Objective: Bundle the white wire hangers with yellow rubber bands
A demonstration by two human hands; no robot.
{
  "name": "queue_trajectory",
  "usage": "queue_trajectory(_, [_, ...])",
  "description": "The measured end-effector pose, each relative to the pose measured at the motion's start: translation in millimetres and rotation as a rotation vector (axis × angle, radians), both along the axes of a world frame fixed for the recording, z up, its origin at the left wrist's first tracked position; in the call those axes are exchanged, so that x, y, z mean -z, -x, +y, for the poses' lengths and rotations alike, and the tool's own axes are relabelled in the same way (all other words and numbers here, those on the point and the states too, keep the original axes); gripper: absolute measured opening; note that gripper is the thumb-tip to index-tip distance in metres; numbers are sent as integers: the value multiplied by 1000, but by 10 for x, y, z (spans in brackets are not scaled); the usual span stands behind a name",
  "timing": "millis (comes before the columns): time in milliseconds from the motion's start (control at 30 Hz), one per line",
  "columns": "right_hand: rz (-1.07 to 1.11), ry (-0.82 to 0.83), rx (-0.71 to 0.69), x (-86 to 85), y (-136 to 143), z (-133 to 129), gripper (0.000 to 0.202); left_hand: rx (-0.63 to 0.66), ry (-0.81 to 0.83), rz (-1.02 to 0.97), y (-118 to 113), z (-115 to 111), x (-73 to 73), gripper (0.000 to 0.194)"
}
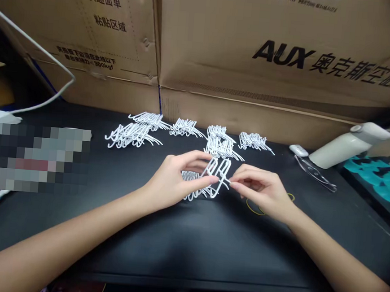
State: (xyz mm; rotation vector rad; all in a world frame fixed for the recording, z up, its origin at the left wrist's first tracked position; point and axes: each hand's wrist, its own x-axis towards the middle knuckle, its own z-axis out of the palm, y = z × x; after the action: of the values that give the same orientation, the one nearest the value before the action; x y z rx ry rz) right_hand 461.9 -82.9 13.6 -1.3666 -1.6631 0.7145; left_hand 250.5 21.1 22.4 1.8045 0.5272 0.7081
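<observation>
My left hand (182, 178) pinches a pair of white bent-wire hooks (220, 172) between thumb and fingers, raised over the black table. From the right, my right hand (259, 185) is closed, its thumb and fingertips on the end of the same white wire. Below and behind my left hand lies a small pile of similar white wire hooks (188, 191), partly hidden by the fingers. Just past the hands, more hooks (220, 143) lie in a bundle. A thin yellow loop (253, 210), perhaps a rubber band, lies partly under my right hand.
Further bundles of white hooks (131, 134) lie toward the back of the table (180, 244). Large cardboard boxes (223, 44) stand behind. On the right are a pale bottle (341, 148), glasses (314, 173) and a teal object (378, 178). A white cable (50, 56) hangs at left.
</observation>
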Motion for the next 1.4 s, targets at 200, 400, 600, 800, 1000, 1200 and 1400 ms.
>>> queue_trajectory(200, [-26,-55,-15,7,163,-76,8,32,35,-16,-6,-81,-38,39])
queue_trajectory(400, [91,-51,22,78,254,-94,6,51,143,-52,-5,-105,-30,43])
queue_trajectory(600, [40,-198,36,115,290,-123,7,59,233,-34,-8,-157,-57,45])
queue_trajectory(800, [-97,-328,37,135,318,-151,12,134,185,-5,-4,-196,-47,50])
queue_trajectory(1000, [26,-212,125,189,287,-140,20,128,373,-84,-40,-94,-106,40])
queue_trajectory(1200, [-330,-107,56,197,189,58,13,-63,593,-251,-54,125,-183,39])
queue_trajectory(1400, [-448,-98,-21,275,170,157,10,-10,689,-239,-59,93,-168,35])
